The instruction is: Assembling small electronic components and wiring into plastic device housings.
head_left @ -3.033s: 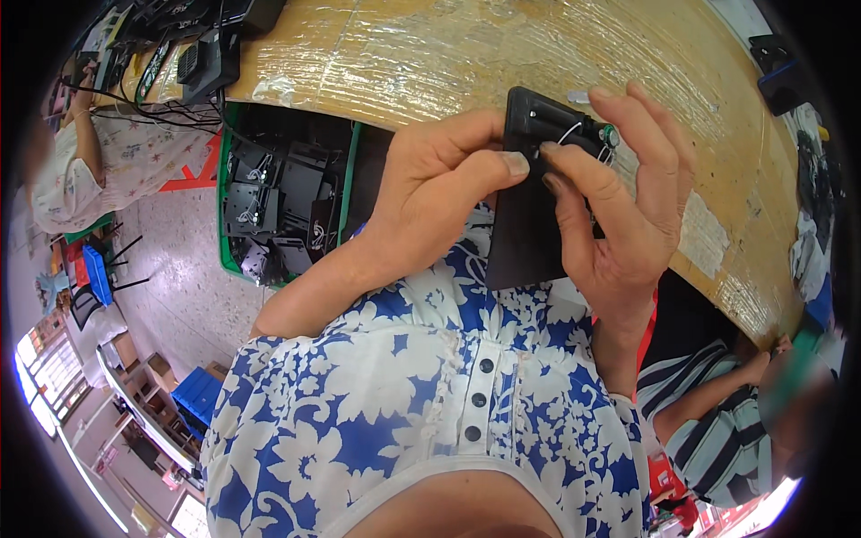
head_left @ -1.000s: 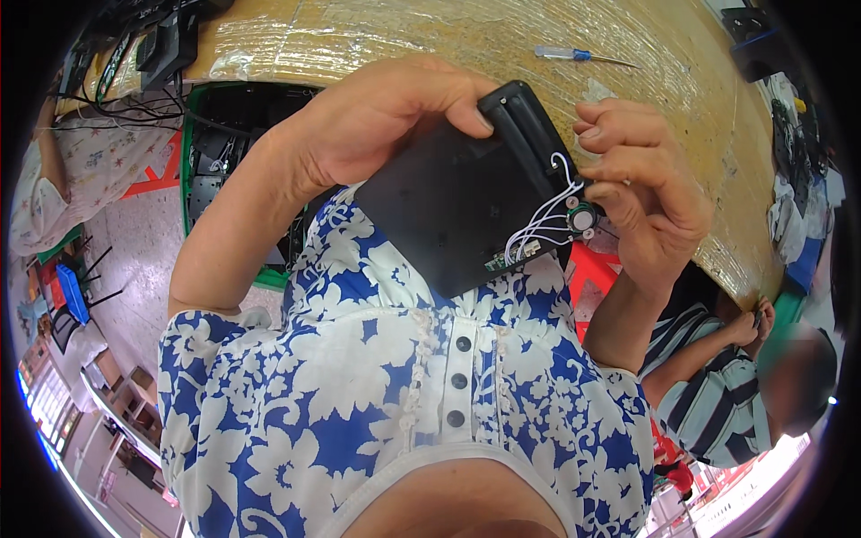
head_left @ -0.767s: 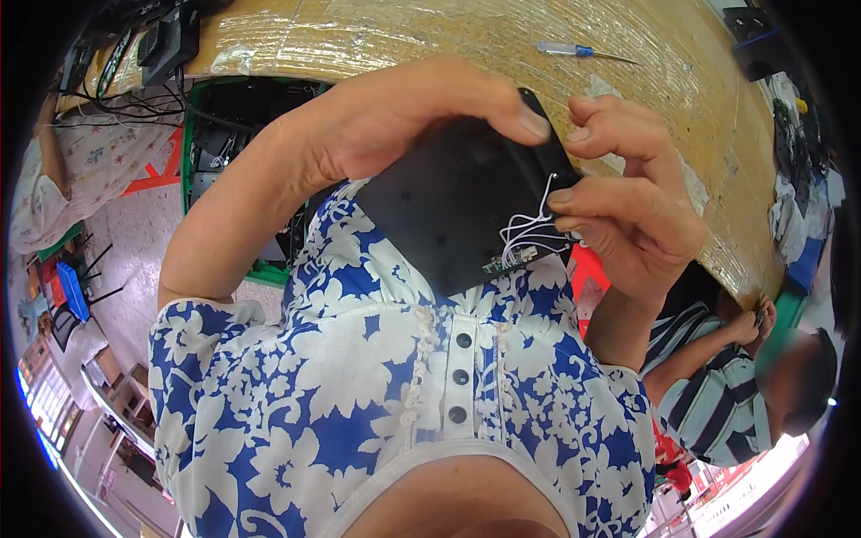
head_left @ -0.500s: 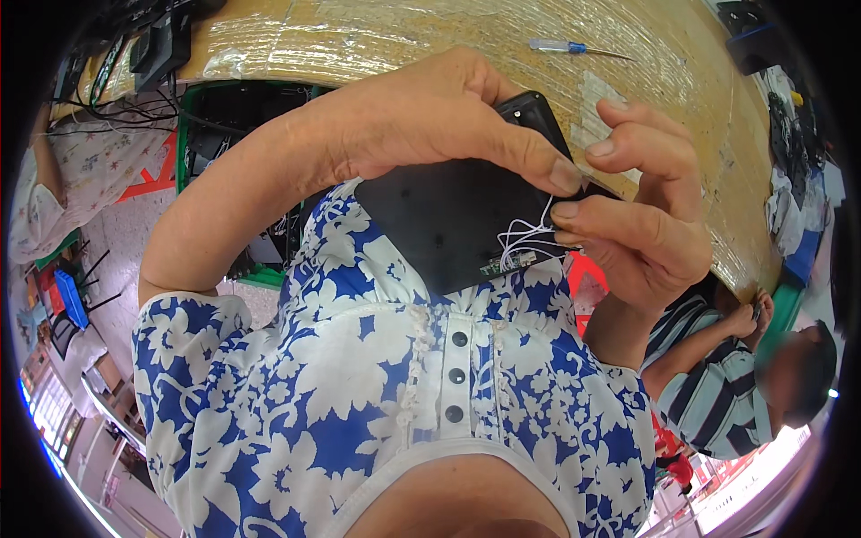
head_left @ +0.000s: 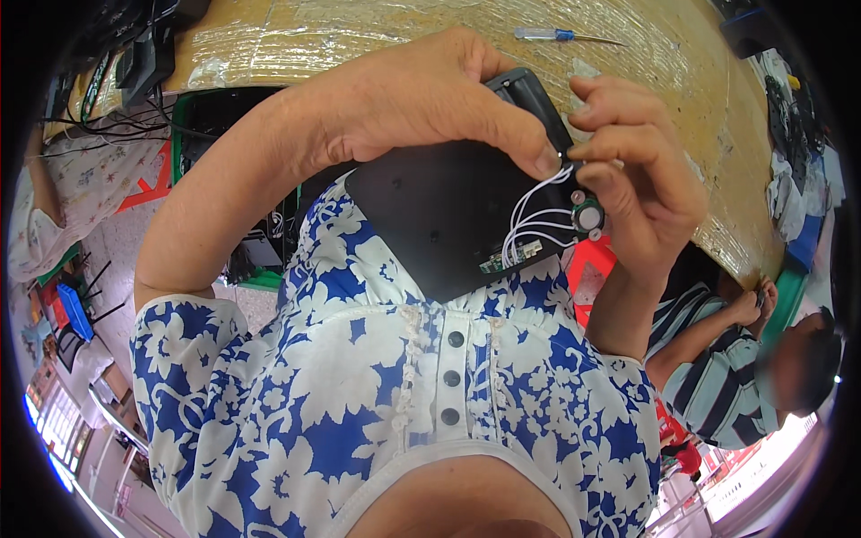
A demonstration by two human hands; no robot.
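My left hand (head_left: 489, 112) is wrapped over the far edge of a black plastic housing (head_left: 421, 211), its thumb pressing near the raised rim. White wires (head_left: 529, 202) run from a small green circuit board (head_left: 511, 258) on the housing toward the rim. At that rim the fingertips of my right hand (head_left: 641, 175) are bent closely around the wires' far end; the exact grip is partly hidden. Below the right thumb, a small round silver part on a green board (head_left: 587, 218) hangs at the housing's edge, joined to white wires.
A screwdriver (head_left: 569, 36) with a clear and blue handle lies on the film-wrapped table (head_left: 359, 40). Black devices and cables (head_left: 148, 54) are at the far left. A green-edged bin (head_left: 184, 112) of black parts sits below the table edge. A person in stripes (head_left: 717, 368) works at right.
The housing and both hands have shifted slightly up and left. My right fingers have moved up along the rim, and the round silver part has come into view below them.
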